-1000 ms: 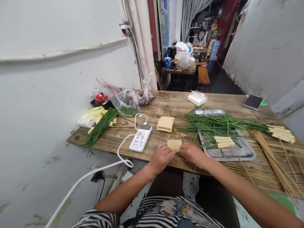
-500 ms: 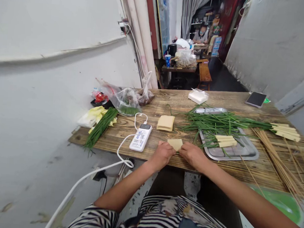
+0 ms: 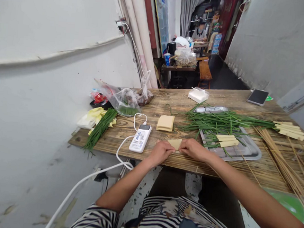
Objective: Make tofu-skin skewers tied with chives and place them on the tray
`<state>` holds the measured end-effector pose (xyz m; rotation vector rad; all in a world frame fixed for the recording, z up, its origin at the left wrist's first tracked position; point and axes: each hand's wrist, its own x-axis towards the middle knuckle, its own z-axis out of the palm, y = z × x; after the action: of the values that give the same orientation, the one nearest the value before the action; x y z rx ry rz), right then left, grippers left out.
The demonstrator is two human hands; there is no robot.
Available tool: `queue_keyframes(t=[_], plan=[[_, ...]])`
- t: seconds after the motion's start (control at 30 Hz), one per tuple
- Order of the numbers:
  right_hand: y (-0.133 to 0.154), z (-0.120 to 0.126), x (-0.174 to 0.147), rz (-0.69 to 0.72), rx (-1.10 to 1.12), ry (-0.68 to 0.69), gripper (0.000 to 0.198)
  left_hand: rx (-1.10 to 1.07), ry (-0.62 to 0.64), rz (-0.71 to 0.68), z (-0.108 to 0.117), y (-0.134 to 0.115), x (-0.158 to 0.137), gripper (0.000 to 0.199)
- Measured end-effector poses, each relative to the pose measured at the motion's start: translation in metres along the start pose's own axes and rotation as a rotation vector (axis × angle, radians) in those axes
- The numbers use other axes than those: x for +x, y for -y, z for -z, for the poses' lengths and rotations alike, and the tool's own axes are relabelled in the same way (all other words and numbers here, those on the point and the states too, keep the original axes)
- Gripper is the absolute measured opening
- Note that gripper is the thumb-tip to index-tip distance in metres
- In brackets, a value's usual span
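Observation:
A pale yellow sheet of tofu skin (image 3: 175,143) lies at the table's near edge between my hands. My left hand (image 3: 161,153) pinches its near left corner, and the fingers of my right hand (image 3: 194,149) are closed on the near right side. Fingertips cover the sheet's near edge, so whatever is under them is hidden. Just beyond sits a stack of similar sheets (image 3: 165,123). To the right, green chives (image 3: 216,121) spread over a metal tray (image 3: 253,152), where finished-looking rolls (image 3: 226,140) of tofu skin around chives rest.
A white power bank (image 3: 140,138) with a cable stands left of my hands. Farther left are a chive bundle (image 3: 101,128) and plastic bags (image 3: 128,102). Bamboo skewers (image 3: 279,157), more rolls (image 3: 288,130) and a phone (image 3: 258,97) lie right. A person (image 3: 200,32) sits far back.
Both hands stay on the tofu skin sheet at the near edge. My right hand has shifted slightly up, its wrist lifting a little. The view has moved slightly.

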<state>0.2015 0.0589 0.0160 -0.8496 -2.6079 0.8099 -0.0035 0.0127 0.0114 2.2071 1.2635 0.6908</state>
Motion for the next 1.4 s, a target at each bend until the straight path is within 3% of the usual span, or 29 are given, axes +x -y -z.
queue_keyframes(t=[0.1,0.3,0.4,0.57,0.77,1.03,1.2,1.4], plan=[[-0.004,0.005,0.006,0.000,0.042,0.048,0.021,0.019,-0.061,0.043,-0.001,0.001,-0.002,0.020],[-0.006,0.005,0.008,0.006,0.079,0.031,0.017,0.341,-0.063,-0.207,-0.001,-0.006,-0.018,0.025],[-0.006,0.005,0.008,-0.009,0.097,0.037,0.017,0.406,-0.072,-0.236,-0.002,-0.004,-0.022,0.023],[-0.007,0.003,0.006,-0.074,0.118,-0.002,0.014,0.208,-0.113,-0.155,-0.004,0.003,-0.018,0.025],[-0.003,-0.002,-0.002,-0.122,0.148,-0.074,0.016,0.040,-0.024,0.007,0.004,0.000,-0.007,0.022],[0.014,-0.012,-0.023,0.067,-0.164,-0.318,0.022,0.032,0.028,0.048,0.008,-0.002,-0.003,0.017],[0.025,-0.025,-0.033,0.217,-0.471,-0.258,0.029,0.040,0.047,0.041,0.008,0.001,-0.001,0.018],[0.020,-0.029,-0.028,0.276,-0.596,-0.172,0.030,0.049,0.050,0.051,0.010,0.005,0.002,0.018]])
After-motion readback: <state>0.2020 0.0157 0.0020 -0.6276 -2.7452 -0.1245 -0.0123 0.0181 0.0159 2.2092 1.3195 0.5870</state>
